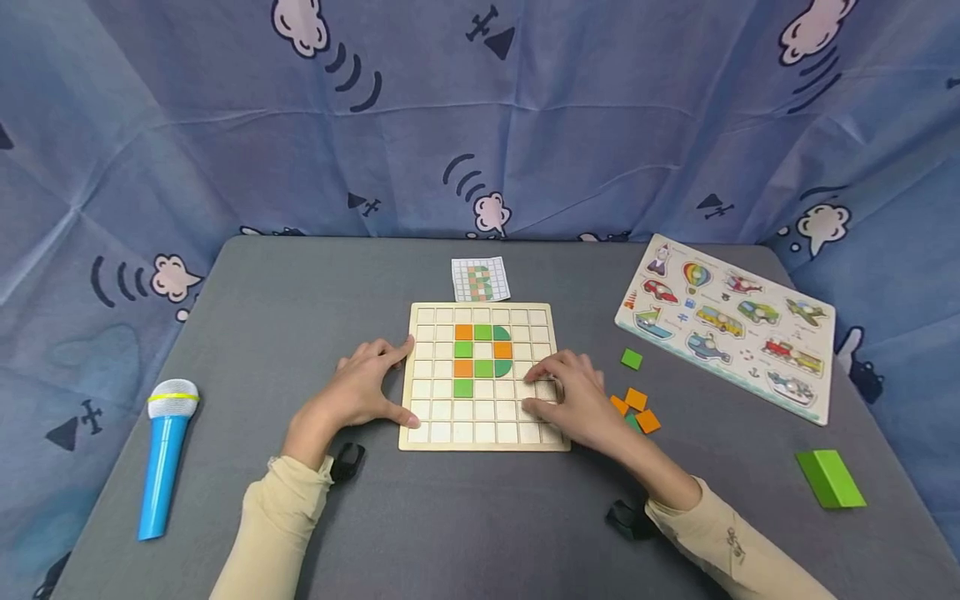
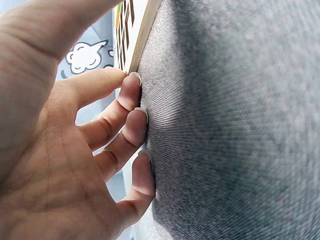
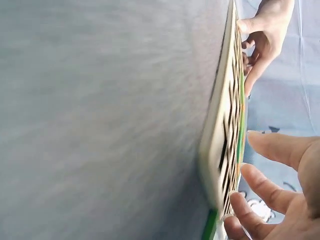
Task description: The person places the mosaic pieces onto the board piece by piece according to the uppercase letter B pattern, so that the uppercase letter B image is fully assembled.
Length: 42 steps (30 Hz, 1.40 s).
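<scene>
A pale wooden grid board [image 1: 483,428] lies flat in the head view, with several orange, green and rounded teal tiles in its upper middle cells. My left hand [image 1: 356,390] touches its left edge, thumb near the lower corner and index finger higher up. In the left wrist view the other fingers [image 2: 135,127] rest on the cloth beside the board. Over the board's right side is my right hand [image 1: 576,402], thumb and index finger apart, no tile visible between them. The right wrist view shows its fingers [image 3: 260,187] spread, loosely bent, by the board's surface.
A pattern card [image 1: 481,279] lies behind the board. Loose orange tiles [image 1: 648,421] and a green tile [image 1: 632,358] lie to the right. Farther out are a vehicle picture puzzle [image 1: 723,329] and a green block [image 1: 831,479]. At left lies a toy microphone [image 1: 167,467].
</scene>
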Available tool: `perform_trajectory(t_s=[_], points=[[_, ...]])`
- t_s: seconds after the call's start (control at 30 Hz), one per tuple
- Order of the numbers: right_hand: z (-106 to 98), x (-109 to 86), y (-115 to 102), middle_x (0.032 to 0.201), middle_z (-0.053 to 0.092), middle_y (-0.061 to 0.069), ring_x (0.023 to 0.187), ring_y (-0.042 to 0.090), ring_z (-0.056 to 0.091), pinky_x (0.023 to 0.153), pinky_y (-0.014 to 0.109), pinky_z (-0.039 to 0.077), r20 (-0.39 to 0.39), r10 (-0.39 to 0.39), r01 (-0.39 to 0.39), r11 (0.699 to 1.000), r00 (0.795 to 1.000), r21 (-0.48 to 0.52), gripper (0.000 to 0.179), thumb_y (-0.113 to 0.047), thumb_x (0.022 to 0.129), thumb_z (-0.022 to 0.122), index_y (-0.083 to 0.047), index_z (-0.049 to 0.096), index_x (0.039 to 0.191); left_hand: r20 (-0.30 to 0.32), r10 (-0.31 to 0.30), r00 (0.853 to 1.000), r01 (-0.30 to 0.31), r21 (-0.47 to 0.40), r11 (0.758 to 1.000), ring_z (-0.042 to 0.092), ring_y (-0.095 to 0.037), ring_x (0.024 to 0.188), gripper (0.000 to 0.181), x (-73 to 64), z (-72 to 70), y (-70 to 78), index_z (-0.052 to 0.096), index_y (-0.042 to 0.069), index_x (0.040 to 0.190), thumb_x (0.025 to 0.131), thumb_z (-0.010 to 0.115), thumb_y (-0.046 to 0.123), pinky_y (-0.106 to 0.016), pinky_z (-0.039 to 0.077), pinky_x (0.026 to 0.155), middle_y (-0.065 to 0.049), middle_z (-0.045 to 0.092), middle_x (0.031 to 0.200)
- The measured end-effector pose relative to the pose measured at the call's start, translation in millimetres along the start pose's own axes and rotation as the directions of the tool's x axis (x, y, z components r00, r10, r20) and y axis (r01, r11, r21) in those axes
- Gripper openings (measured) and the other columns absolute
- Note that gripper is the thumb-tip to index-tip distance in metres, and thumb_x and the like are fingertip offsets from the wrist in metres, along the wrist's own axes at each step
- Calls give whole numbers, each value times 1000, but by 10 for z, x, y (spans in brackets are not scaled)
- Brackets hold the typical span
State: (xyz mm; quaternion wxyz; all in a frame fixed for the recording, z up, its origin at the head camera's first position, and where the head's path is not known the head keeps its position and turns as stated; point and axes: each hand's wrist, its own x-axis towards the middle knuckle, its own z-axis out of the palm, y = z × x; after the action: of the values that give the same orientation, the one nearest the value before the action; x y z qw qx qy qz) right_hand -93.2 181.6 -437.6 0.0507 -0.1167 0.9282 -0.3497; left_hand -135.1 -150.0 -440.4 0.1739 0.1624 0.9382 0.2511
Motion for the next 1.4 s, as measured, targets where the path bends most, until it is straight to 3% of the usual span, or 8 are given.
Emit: perform_trajectory(t_s=[0.13,0.33,0.5,0.67,0.8,1.1,1.23,1.4], points=[[-115,-141,103,128,61,16,117,37,46,88,52,24,-11,20,-20,1000,1000,-19,23,-18,91,84,-12,75,112,1,-1,1000,1,-5,1000,49,-33,125,125,0,4,-3,33,13,168,67,101,45,-55,34,97,-13,56,133],[-295,-280,251,146,54,25,137,51,39,99,71,26,-6,54,-54,998,999,-38,45,-20,90,86,-9,72,131,-3,1,1000,-1,-8,1000,49,-32,124,125,3,10,-6,33,13,167,67,101,45,-57,34,99,-12,56,131],[-407,-352,350,157,39,32,136,55,32,93,71,27,22,146,-144,985,989,-92,60,-26,88,88,-8,66,140,8,-2,1000,2,-5,1000,48,-34,128,125,9,13,-10,32,13,168,68,101,45,-57,34,100,-13,56,135],[-518,-400,425,154,32,37,129,56,31,90,69,32,13,273,-267,950,962,-159,71,-32,87,88,-2,58,144,8,-4,1000,4,-8,1000,48,-35,130,125,7,18,-15,32,14,168,68,101,45,-59,34,101,-14,55,138],[-595,-426,464,145,37,38,125,55,35,94,70,38,31,283,-276,951,959,-141,66,-26,90,87,1,59,142,1,-3,1000,3,-8,1000,49,-34,126,125,9,20,-12,33,14,168,67,101,44,-58,34,100,-13,56,133],[-596,-428,538,120,59,27,97,32,65,84,42,56,-17,189,-190,981,982,-51,38,1,89,81,1,73,126,6,-6,1000,6,0,1000,48,-34,129,125,6,5,3,33,13,168,67,101,45,-58,35,100,-13,56,135],[-573,-398,561,111,67,19,89,24,65,74,26,52,-34,193,-194,981,981,-20,35,4,90,79,-1,75,125,11,-11,1000,11,-2,1000,47,-36,132,125,4,2,6,33,13,168,68,100,45,-59,34,102,-15,55,138],[-520,-325,552,97,71,13,79,16,63,68,20,50,-90,173,-170,985,981,36,24,1,92,79,0,76,116,9,-8,1000,8,-8,1000,47,-36,131,125,0,-4,8,33,13,168,68,101,45,-59,34,101,-15,55,138]])
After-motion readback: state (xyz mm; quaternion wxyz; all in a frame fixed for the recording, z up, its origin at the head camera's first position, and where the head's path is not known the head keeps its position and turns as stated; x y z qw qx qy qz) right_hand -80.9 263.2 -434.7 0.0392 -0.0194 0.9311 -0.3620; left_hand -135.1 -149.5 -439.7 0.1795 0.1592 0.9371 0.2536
